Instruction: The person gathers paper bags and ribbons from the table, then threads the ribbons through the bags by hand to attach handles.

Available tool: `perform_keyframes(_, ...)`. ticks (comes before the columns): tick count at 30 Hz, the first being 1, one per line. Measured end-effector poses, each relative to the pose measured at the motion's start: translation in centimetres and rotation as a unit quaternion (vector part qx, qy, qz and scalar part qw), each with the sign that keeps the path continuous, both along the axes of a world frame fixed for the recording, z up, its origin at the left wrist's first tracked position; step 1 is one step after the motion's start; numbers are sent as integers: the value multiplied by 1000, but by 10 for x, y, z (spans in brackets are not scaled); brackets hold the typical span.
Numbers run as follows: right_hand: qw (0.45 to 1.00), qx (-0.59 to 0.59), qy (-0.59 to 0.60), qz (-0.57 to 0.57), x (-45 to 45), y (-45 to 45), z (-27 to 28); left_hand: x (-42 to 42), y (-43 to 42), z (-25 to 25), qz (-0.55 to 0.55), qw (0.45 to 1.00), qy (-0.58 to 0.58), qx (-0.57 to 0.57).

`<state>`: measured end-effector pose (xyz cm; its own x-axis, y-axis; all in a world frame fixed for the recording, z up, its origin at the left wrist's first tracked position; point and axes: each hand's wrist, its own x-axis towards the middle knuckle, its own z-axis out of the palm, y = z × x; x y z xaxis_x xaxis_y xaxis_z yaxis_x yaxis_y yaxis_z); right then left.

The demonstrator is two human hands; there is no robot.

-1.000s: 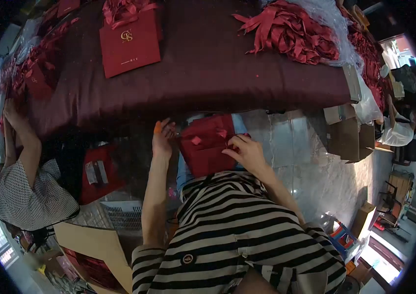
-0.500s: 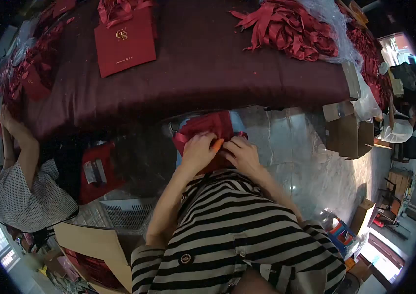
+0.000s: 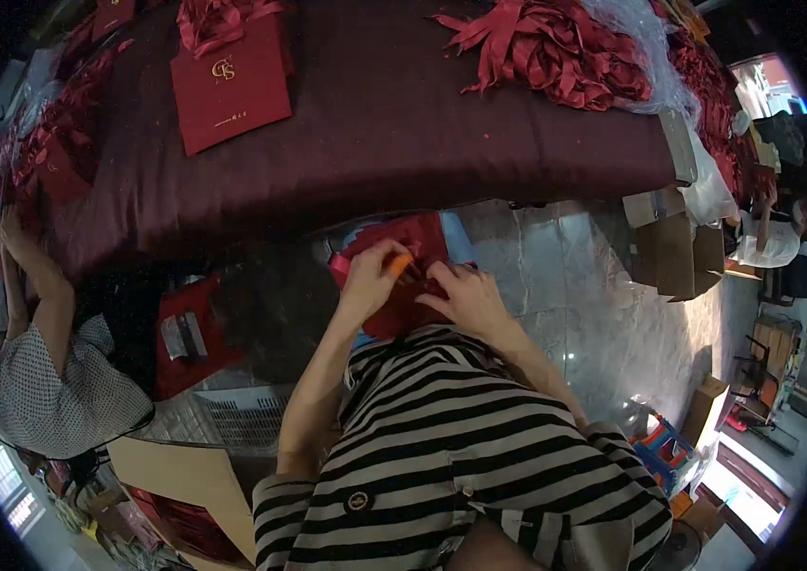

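Note:
A red paper bag [image 3: 410, 231] lies on my lap, over something light blue [image 3: 456, 238]. My left hand [image 3: 372, 279] rests on its left part, fingers bent together, with an orange cover [image 3: 401, 265] on one finger. What its fingertips pinch is too small to make out. Across from it, my right hand [image 3: 472, 300] touches the bag, its thumb stretched apart from the bent fingers. A shiny red ribbon [image 3: 339, 263] shows at the bag's left edge.
Ahead stands a table under dark red cloth [image 3: 375, 114], bearing a red gift bag [image 3: 230, 100] and a heap of red ribbons [image 3: 565, 57]. A co-worker [image 3: 61, 371] sits at left, another person [image 3: 773, 233] at far right. Cardboard boxes [image 3: 675, 252] stand right; a white crate [image 3: 246, 416] is left.
My left hand has shifted slightly left and up, and the two hands are farther apart. My right thumb has spread from its fingers. The view has shifted slightly.

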<state>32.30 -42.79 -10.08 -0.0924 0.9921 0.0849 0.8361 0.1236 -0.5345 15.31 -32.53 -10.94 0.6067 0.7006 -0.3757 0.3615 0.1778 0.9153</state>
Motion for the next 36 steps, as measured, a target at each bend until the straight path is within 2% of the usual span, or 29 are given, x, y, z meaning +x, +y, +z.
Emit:
perform_keyframes(1,998,-57,14,7,3,-1,5,-1,1,0,89,988,-74,-104)
perform_keyframes(2,993,-113,27,15,6,0,8,-3,-3,2,166,980,-85,-66)
perform_keyframes(3,993,-113,25,17,10,0,7,0,-4,1,168,980,-87,-67)
perform_keyframes(5,982,-158,99,23,15,2,5,3,-5,-3,267,956,-116,-40)
perform_keyframes(9,982,-159,100,17,19,3,-11,6,-5,11,262,960,-83,46)
perform_keyframes(11,994,-85,72,20,20,2,-18,5,-10,21,191,970,39,146)
perform_keyframes(12,994,-85,72,19,20,3,-15,0,-16,6,158,961,44,222)
perform_keyframes(13,982,-159,105,-1,18,5,-8,-5,-20,1,156,962,45,221)
perform_keyframes(14,963,-232,138,-21,17,6,-4,-10,-23,-3,76,946,106,298)
perform_keyframes(15,962,-233,138,-25,18,4,-4,-14,-27,-5,-6,914,165,370)
perform_keyframes(17,932,-227,283,12,27,-1,-5,-17,-29,-8,-16,907,149,393)
perform_keyframes(19,913,-261,313,-1,45,-10,-1,-17,-29,-9,-4,859,149,490)
perform_keyframes(20,891,-294,345,-10,56,-16,1,-14,-30,-8,7,897,184,401)
perform_keyframes(21,886,-320,336,-20,67,-20,9,-13,-32,-9,5,898,181,401)
perform_keyframes(22,886,-319,337,-23,78,-23,20,-14,-32,-11,-3,875,198,441)
perform_keyframes(23,862,-360,356,-20,88,-26,31,-15,-32,-12,-11,850,214,481)
perform_keyframes(24,836,-400,375,-16,99,-31,36,-14,-32,-9,-14,850,212,481)
perform_keyframes(25,836,-400,376,-19,111,-40,38,-14,-32,-4,-28,848,223,481)
perform_keyframes(27,787,-393,470,67,128,-53,41,-15,-31,2,-43,845,232,480)
perform_keyframes(28,787,-393,471,66,127,-56,43,-17,-30,4,-68,846,220,480)
perform_keyframes(31,659,-269,698,77,114,-62,60,-26,-24,7,-124,837,225,483)
perform_keyframes(32,658,-270,699,79,111,-63,64,-28,-22,7,-153,825,241,487)
perform_keyframes(34,739,-243,627,-42,104,-62,71,-29,-23,-3,-122,830,254,482)
perform_keyframes(35,752,-220,614,-94,96,-59,77,-31,-24,-7,-93,833,264,478)
perform_keyframes(36,751,-222,615,-92,99,-58,69,-33,-24,-6,-92,833,266,477)
